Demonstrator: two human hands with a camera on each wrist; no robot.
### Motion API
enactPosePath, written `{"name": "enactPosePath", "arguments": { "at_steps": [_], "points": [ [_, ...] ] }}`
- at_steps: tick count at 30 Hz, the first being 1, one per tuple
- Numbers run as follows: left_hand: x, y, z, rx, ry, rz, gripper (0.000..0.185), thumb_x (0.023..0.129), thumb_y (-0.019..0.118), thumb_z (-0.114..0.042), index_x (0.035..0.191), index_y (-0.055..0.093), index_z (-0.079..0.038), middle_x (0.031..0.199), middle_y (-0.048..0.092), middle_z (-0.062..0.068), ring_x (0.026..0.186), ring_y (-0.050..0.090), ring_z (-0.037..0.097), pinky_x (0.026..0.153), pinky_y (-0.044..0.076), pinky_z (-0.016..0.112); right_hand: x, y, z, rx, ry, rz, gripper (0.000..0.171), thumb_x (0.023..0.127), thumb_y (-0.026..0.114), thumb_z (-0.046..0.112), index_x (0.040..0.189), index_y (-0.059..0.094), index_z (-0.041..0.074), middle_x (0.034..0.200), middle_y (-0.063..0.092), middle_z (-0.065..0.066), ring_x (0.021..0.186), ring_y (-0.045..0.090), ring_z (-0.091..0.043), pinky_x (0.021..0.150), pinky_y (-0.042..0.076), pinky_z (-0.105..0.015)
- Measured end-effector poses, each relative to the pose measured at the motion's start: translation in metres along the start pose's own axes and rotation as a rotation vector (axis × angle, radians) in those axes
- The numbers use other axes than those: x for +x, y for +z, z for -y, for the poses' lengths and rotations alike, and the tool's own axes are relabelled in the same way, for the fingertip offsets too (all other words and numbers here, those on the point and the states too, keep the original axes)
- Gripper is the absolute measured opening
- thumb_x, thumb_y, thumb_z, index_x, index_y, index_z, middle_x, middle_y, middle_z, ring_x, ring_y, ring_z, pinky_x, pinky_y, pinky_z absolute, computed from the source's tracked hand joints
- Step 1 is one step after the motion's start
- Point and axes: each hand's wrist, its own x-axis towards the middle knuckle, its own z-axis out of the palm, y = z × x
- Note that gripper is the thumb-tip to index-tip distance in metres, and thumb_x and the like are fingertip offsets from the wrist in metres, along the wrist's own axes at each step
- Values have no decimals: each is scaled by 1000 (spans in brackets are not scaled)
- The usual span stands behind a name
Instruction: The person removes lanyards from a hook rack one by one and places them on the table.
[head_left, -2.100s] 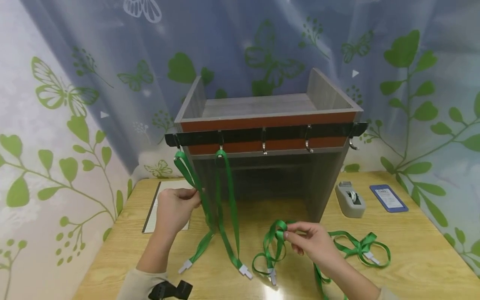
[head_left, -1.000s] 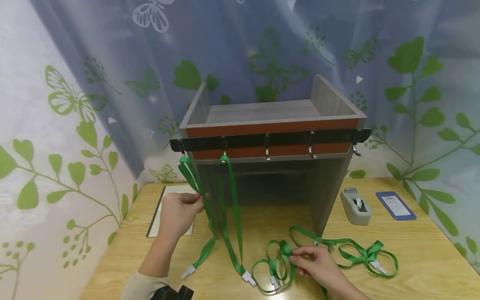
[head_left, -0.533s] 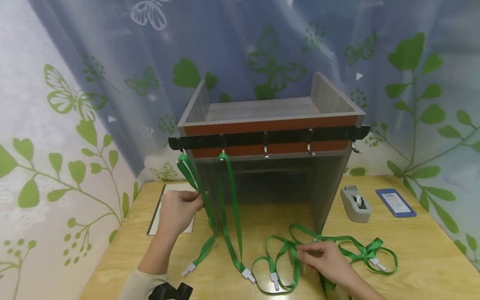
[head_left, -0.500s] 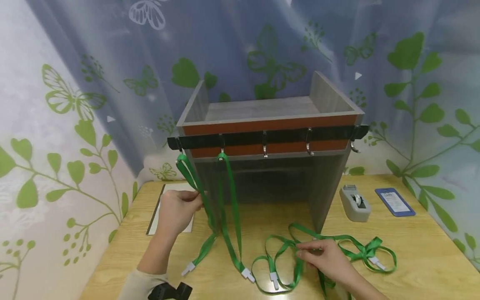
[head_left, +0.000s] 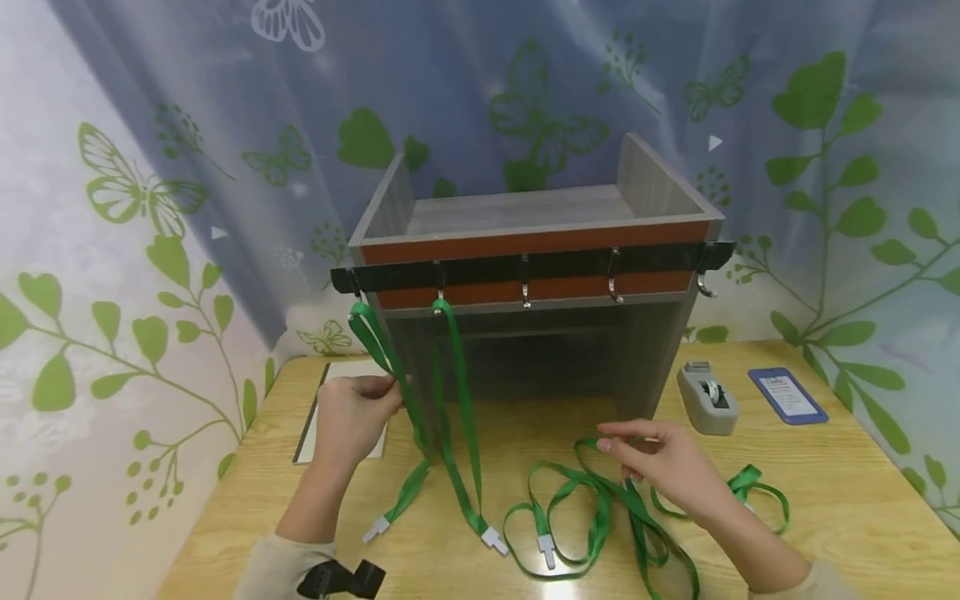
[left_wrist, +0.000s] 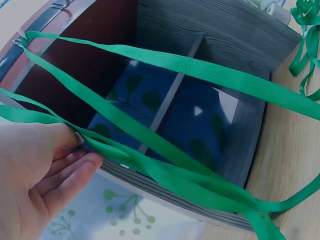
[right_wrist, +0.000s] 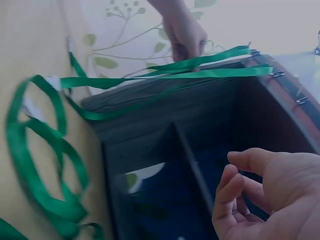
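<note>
On the bench, my right hand [head_left: 667, 467] hovered slack-fingered above the loose lanyards [head_left: 600, 517], gripping nothing, while my left hand [head_left: 352, 417] pinched the hanging lanyard [head_left: 386, 354]. I judged those overlapping loops could snag together on lifting, and a tug left could slip that strap off its hook [head_left: 354, 287].

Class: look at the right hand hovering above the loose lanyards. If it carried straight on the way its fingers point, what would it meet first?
The right hand points left, towards the hanging lanyards. Probably it would reach them first; the gap between looks free, though depth is hard to judge.
</note>
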Motion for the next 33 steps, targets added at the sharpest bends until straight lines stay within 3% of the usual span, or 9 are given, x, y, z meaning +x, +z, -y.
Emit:
{"name": "enactPosePath", "arguments": {
  "at_steps": [3,8,12,17,22,27,30,33],
  "points": [
    [-2,0,2,33,42,-41,22,87,78,-20,89,79,1,74,76,12,65,75,21,63,61,33,1,-6,11,-11,-39,-57,43,93,72,31,127,68,5,103,75,-9,75,67,-9,65,55,-27],
    [-6,0,6,89,83,-93,21,86,79,-22,87,80,-1,73,76,9,64,75,20,62,61,34,2,-19,25,-66,-99,-133,41,94,71,33,125,70,6,78,69,1,63,59,-13,55,49,-29],
    [-8,-1,10,94,114,-127,20,84,81,-21,84,80,-1,72,76,10,63,74,22,60,61,35,3,-29,30,-115,-128,-186,39,95,70,35,121,71,7,82,70,8,67,62,-13,60,53,-30],
    [-6,-4,13,62,158,-155,13,83,80,-14,83,80,-1,72,76,11,61,73,23,58,57,21,7,-39,30,-114,-133,-259,35,94,70,37,110,71,5,82,67,10,68,62,-13,62,53,-29],
    [-7,-5,14,-28,155,-237,6,80,75,-2,81,81,-3,70,76,8,58,69,3,58,50,8,15,-44,24,-106,-117,-360,35,91,73,39,98,67,6,77,66,11,65,64,-10,55,51,-28],
    [-8,-2,3,-166,279,-313,6,79,75,0,78,80,-3,69,75,10,60,66,-5,58,53,11,22,-51,15,-91,-134,-436,31,90,75,35,92,59,8,74,66,13,60,67,-6,49,50,-27],
    [-8,-1,-7,-242,355,-308,4,79,76,1,79,80,-1,69,75,12,63,67,-4,60,54,12,24,-54,12,-75,-161,-445,27,91,74,30,95,58,9,76,64,13,59,67,-6,51,51,-27],
    [-7,2,-15,-302,371,-255,5,79,79,0,84,80,0,71,75,13,65,67,-4,61,55,14,24,-54,11,-81,-162,-452,30,91,74,31,105,62,7,76,63,14,60,67,-7,53,53,-27]
  ]
}}
